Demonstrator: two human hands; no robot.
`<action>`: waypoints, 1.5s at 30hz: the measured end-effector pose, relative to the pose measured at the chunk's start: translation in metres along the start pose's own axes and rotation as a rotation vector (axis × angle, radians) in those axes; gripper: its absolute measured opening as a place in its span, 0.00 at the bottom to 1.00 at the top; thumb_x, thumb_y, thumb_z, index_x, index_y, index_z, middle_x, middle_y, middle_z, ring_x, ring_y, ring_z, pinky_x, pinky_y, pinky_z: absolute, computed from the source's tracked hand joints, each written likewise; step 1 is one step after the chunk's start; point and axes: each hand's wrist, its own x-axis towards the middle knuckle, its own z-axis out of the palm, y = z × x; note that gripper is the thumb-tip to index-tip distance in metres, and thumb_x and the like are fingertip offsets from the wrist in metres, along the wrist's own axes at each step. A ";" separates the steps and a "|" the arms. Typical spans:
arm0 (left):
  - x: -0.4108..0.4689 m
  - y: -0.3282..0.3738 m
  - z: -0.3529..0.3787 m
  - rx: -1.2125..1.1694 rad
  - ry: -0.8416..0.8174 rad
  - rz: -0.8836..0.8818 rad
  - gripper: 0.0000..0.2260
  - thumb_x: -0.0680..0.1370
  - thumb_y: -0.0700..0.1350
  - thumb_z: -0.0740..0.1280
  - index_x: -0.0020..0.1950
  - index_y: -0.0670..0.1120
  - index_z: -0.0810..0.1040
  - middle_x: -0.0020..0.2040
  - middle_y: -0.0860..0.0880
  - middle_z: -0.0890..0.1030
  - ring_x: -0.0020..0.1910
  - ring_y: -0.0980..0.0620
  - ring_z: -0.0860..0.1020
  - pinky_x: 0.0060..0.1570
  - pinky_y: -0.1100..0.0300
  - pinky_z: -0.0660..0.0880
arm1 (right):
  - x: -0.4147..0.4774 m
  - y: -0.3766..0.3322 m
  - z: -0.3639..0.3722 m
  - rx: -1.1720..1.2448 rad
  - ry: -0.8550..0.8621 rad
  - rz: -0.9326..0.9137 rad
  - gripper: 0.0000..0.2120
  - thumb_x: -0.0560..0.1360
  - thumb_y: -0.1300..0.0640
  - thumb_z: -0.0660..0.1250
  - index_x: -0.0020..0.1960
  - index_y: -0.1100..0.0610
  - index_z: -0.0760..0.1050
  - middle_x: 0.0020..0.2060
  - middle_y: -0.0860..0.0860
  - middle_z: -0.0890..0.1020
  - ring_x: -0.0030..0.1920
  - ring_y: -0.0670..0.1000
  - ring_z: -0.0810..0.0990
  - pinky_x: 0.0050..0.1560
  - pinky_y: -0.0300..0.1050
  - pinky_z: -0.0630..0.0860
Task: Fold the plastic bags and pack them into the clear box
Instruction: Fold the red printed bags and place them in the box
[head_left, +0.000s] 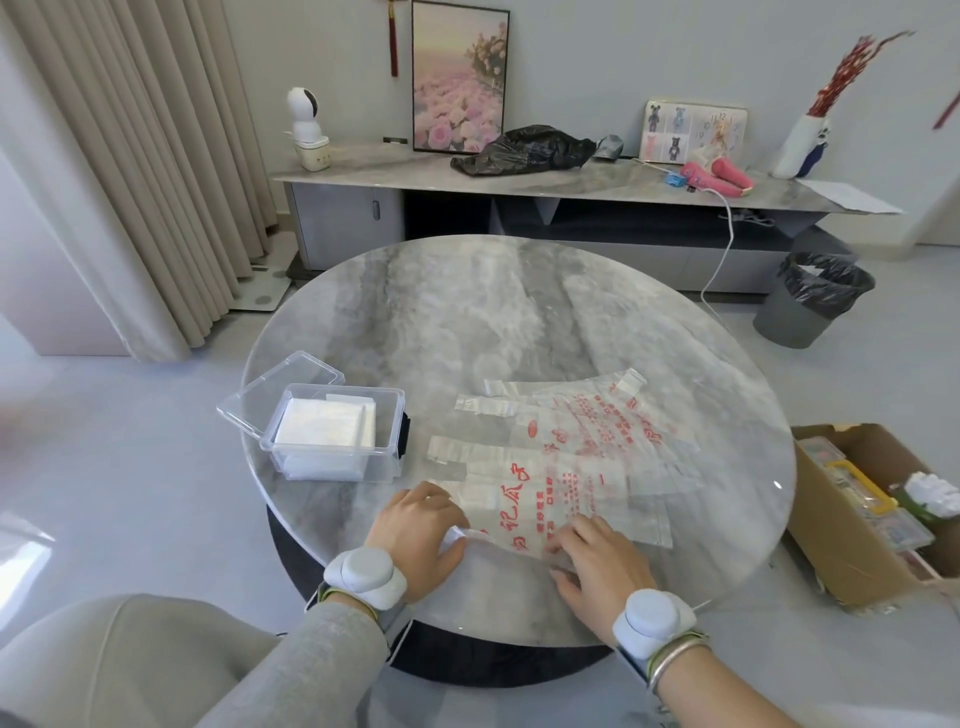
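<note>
Head view: box (337, 441) stands open on table (467, 312), folded bags (322, 428) inside. Right of box, loose bags (582, 426) lie flat. At nearest bag (524, 514), right of box, left hand (421, 525) and right hand (597, 558) pinch its near edge, fingers curled.

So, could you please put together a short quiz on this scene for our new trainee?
1. True or false: the lid of the clear box is open.
2. The left hand and right hand both grip: A) the nearest plastic bag, B) the clear box, C) the lid?
3. Fill in: the print on the plastic bags is ____.
Key: 1 true; 2 A; 3 red.
</note>
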 end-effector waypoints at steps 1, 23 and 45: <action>-0.005 -0.001 -0.005 0.004 0.006 -0.013 0.14 0.71 0.55 0.58 0.42 0.56 0.83 0.40 0.61 0.82 0.49 0.55 0.80 0.45 0.60 0.77 | -0.001 -0.003 0.000 0.026 0.002 -0.016 0.14 0.60 0.53 0.80 0.42 0.47 0.79 0.40 0.41 0.78 0.39 0.45 0.78 0.34 0.35 0.68; -0.010 -0.003 0.000 -0.518 -0.164 -0.503 0.05 0.76 0.51 0.71 0.41 0.60 0.79 0.39 0.59 0.83 0.44 0.62 0.80 0.51 0.61 0.77 | -0.006 0.022 -0.012 0.388 -0.120 0.514 0.13 0.75 0.39 0.65 0.40 0.48 0.74 0.38 0.42 0.80 0.41 0.47 0.78 0.42 0.41 0.73; 0.001 -0.004 0.005 -0.394 -0.133 -0.573 0.05 0.74 0.52 0.72 0.45 0.56 0.78 0.39 0.58 0.79 0.41 0.60 0.76 0.39 0.64 0.73 | -0.016 0.035 -0.007 0.286 -0.106 0.583 0.14 0.74 0.48 0.69 0.33 0.49 0.69 0.35 0.46 0.75 0.37 0.49 0.72 0.33 0.38 0.63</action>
